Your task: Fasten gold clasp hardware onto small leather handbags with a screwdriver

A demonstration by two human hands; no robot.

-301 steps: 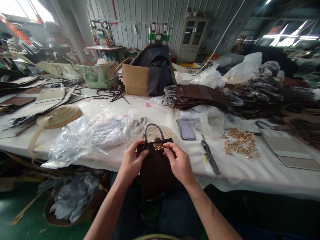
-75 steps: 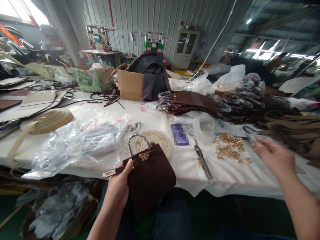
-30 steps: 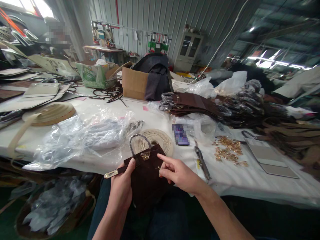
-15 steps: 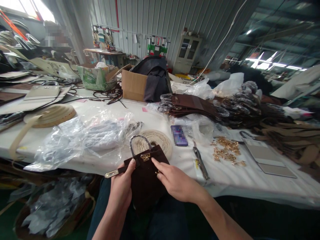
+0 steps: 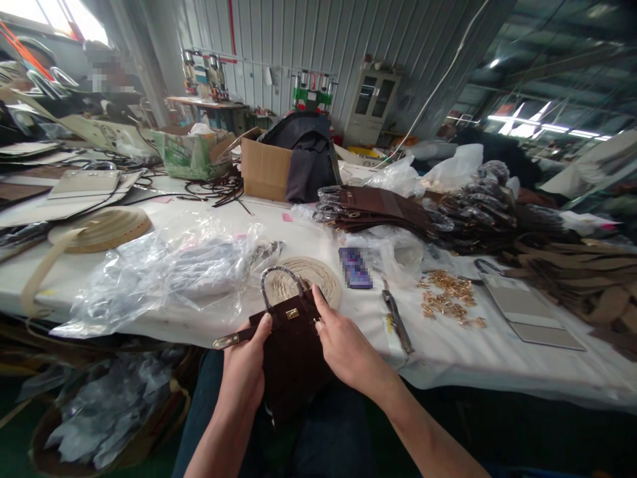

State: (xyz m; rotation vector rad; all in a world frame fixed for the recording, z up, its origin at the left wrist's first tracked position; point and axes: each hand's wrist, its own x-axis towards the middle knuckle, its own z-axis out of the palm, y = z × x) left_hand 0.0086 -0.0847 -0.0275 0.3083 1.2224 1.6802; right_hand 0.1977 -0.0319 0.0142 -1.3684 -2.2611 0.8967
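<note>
A small dark brown handbag [image 5: 293, 362] is held upright above my lap, at the table's front edge. Its arched handle [image 5: 281, 271] is wrapped in clear film, and a gold clasp [image 5: 292, 313] sits near its top. My left hand [image 5: 243, 365] grips the bag's left side, thumb on the front. Beside that hand a strap with a metal end plate [image 5: 226, 340] sticks out to the left. My right hand [image 5: 343, 342] is closed on the bag's upper right edge, with the index finger stretched up along it.
Behind the bag lies a coil of cream tape [image 5: 323, 282]. To its right are a phone [image 5: 355, 268], a dark-handled tool [image 5: 397, 320] and loose gold hardware [image 5: 450, 297]. Plastic bags [image 5: 184, 265] lie left; stacked brown leather pieces [image 5: 388, 209] lie behind. A person sits far left.
My right hand has moved up and slightly right, from beside the clasp to the bag's upper right edge. The bag has turned slightly, and the strap's end plate now looks darker.
</note>
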